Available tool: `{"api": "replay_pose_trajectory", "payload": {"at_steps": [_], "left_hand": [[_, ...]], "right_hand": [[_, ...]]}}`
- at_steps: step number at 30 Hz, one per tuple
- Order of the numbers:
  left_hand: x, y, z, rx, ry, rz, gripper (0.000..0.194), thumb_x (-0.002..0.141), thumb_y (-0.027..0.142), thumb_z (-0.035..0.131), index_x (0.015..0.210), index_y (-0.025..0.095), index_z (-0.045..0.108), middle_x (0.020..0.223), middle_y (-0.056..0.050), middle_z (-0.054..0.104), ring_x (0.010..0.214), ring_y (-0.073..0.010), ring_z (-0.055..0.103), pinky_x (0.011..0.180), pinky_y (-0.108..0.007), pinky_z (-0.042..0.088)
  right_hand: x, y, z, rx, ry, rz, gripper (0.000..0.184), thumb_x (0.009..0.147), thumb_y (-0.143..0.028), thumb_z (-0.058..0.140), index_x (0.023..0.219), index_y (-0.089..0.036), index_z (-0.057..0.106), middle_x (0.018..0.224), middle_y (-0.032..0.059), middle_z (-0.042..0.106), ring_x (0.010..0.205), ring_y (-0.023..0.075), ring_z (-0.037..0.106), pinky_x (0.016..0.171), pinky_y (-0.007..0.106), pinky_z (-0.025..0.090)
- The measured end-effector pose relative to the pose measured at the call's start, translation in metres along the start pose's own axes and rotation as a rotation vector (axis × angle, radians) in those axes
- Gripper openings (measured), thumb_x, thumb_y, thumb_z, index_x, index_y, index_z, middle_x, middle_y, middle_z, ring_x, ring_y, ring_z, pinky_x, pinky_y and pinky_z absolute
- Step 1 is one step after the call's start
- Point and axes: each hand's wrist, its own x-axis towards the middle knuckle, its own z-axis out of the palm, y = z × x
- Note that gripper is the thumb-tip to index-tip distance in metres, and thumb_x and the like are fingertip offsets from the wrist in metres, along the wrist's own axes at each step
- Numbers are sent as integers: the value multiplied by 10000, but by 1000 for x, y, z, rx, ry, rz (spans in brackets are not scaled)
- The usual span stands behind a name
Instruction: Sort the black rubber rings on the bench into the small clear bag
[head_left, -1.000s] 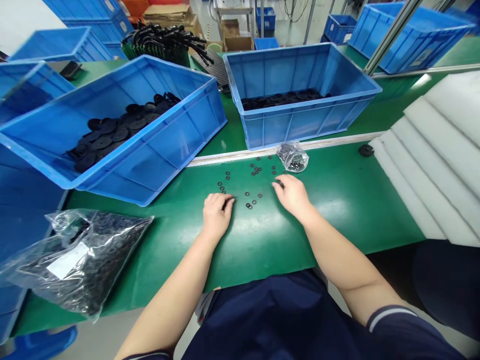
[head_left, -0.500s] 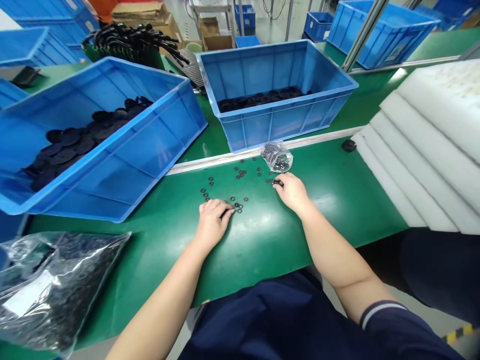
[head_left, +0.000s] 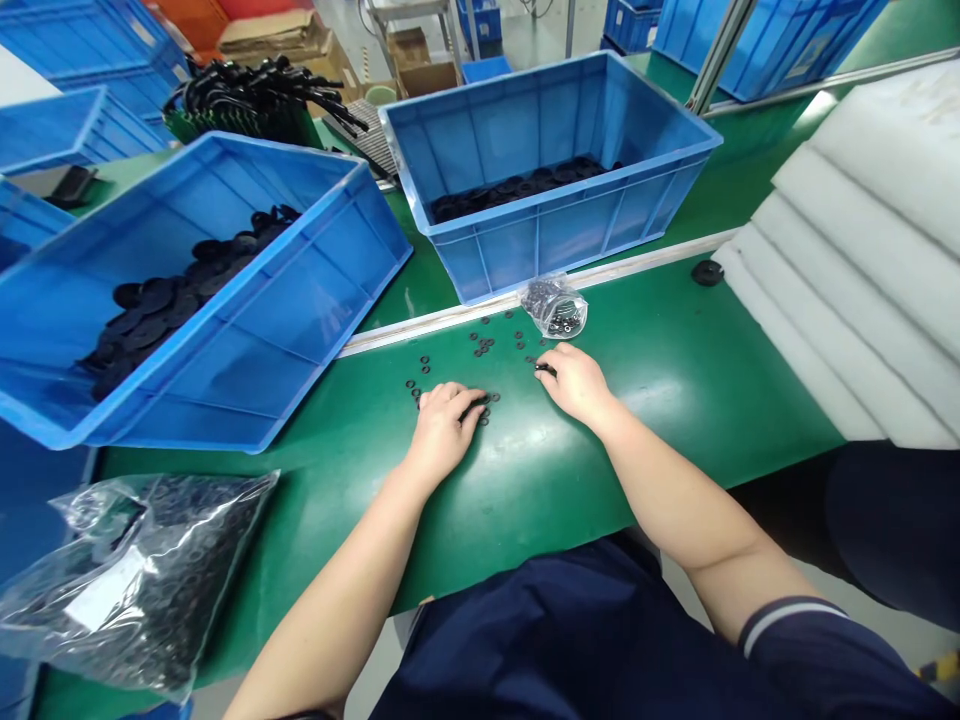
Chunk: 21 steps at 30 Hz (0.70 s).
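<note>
The left hand (head_left: 442, 432) is curled, fingertips down among black washers (head_left: 484, 345) scattered on the tabletop (head_left: 675, 400) ahead of both hands, while the right hand (head_left: 576, 383) pinches a black piece (head_left: 546, 370), just below a small bag (head_left: 555, 307).

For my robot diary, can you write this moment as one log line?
left hand: over black washers | right hand: dark piece at fingertips | nearby: bag of washers
</note>
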Motion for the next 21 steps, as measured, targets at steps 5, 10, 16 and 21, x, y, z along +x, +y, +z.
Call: {"api": "replay_pose_trajectory", "payload": {"at_steps": [5,10,16,21], "left_hand": [[10,2,1,28,-85,12,157,940,254,560,980,221,709,936,-81,682,950,-256,600,826,-408,419],[11,0,0,22,-96,3,113,925,248,577,949,210,681,921,-78,679,933,-253,602,854,-402,449],[9,0,-2,17,-91,-30,86,916,230,574,910,197,654,840,-68,671,851,-250,610,793,-386,476],[7,-5,-3,34,-91,-16,189,947,226,501,1006,189,677,915,-95,686,905,-263,620,832,-410,489]], "right_hand": [[-1,1,0,45,-2,-34,168,930,-240,603,1007,-213,750,995,69,657,935,211,613,827,306,466],[-4,-2,5,95,-27,-94,163,930,-224,602,968,-208,759,982,63,654,947,201,612,858,300,464],[-8,-10,4,106,-57,-119,114,913,-186,622,939,-190,733,978,64,652,949,201,607,857,294,456],[-10,-12,2,135,-78,-140,91,887,-140,628,896,-190,704,962,55,652,931,193,602,837,284,450]]}}
